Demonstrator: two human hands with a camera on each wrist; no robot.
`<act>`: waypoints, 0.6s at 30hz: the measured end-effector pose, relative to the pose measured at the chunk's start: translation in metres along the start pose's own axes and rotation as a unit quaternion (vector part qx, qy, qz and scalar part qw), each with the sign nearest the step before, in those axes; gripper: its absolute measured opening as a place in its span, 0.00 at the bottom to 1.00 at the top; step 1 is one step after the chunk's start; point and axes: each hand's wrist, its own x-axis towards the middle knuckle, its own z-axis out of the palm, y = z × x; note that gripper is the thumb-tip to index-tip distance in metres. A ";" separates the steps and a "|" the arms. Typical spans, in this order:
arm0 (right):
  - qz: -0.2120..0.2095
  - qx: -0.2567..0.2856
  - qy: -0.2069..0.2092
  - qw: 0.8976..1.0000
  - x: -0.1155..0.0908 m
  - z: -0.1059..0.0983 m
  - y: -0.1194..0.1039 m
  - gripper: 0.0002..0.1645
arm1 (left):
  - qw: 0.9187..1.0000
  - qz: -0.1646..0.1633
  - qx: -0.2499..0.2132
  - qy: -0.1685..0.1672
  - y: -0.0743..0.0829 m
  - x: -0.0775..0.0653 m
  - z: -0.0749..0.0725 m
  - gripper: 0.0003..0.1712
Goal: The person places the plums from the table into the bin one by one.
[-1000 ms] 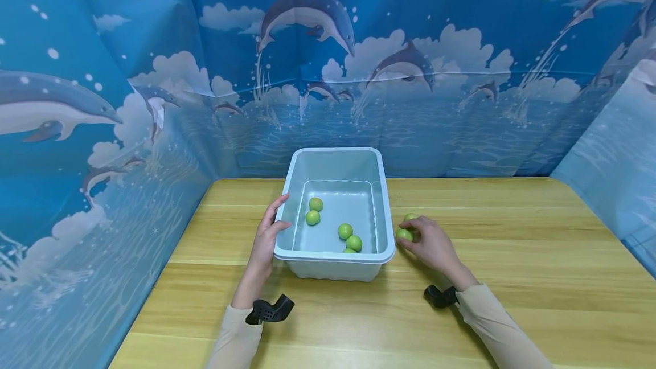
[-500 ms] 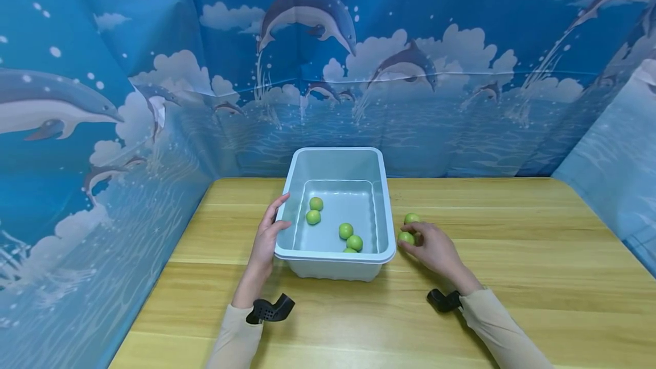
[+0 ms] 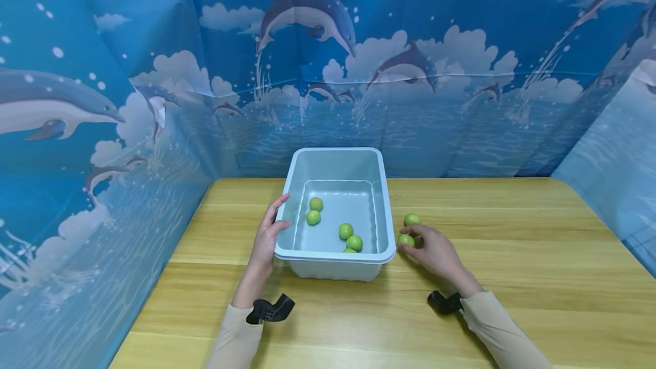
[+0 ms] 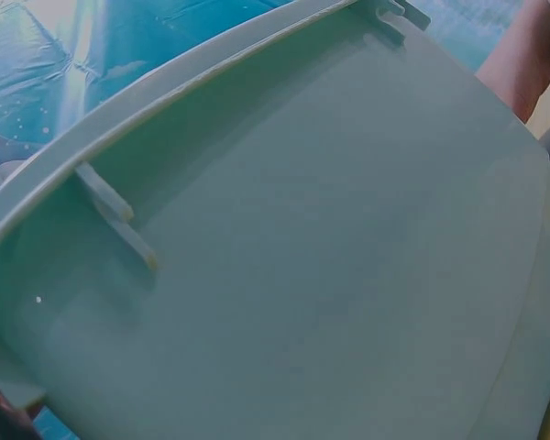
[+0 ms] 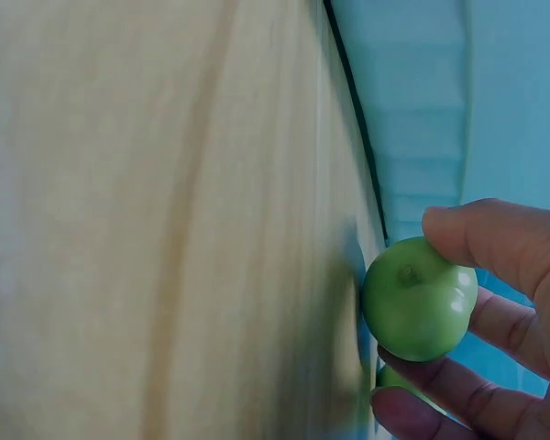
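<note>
A pale blue-grey plastic bin (image 3: pixel 335 269) stands on the table, with several small round green fruits (image 3: pixel 345 231) inside it. My left hand (image 3: pixel 265 238) holds the bin's left rim, its thumb tip and a fingertip at the edge. In the left wrist view the outer wall (image 4: pixel 330 238) of the bin fills most of the picture. To the right of the bin, my right hand (image 3: pixel 433 248) pinches one green fruit (image 5: pixel 420 302) between thumb and fingers, low over the table. Just beyond that hand, a second green fruit (image 3: pixel 411 219) lies on the wood.
The wooden table (image 3: pixel 538 255) spreads out on both sides of the bin. Behind it and along the sides hangs a blue curtain (image 3: pixel 435 130) printed with dolphins. A black camera mount (image 3: pixel 270 308) sits on the left wrist, another camera mount (image 3: pixel 443 302) on the right.
My right hand has shifted slightly right and toward me with its fruit. The fruit beyond it now shows more fully. My left hand and the bin have stayed put.
</note>
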 end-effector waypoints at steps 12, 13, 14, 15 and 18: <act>-0.006 0.005 -0.009 1.000 -0.006 -0.002 -0.001 0.21 | 1.000 0.000 0.002 0.000 0.000 0.000 0.000 0.32; -0.007 0.006 -0.008 1.000 -0.006 -0.002 0.000 0.21 | 1.000 0.000 0.001 0.000 0.000 0.000 0.000 0.32; -0.007 0.006 -0.007 1.000 -0.006 -0.001 0.000 0.20 | 1.000 0.000 0.001 0.000 0.000 0.000 0.000 0.32; -0.008 0.006 -0.006 1.000 -0.007 -0.001 0.000 0.20 | 1.000 0.000 0.001 0.000 0.000 0.000 0.000 0.32; -0.006 0.004 -0.005 1.000 -0.008 -0.001 0.000 0.20 | 1.000 0.000 -0.001 0.000 0.000 0.000 0.000 0.32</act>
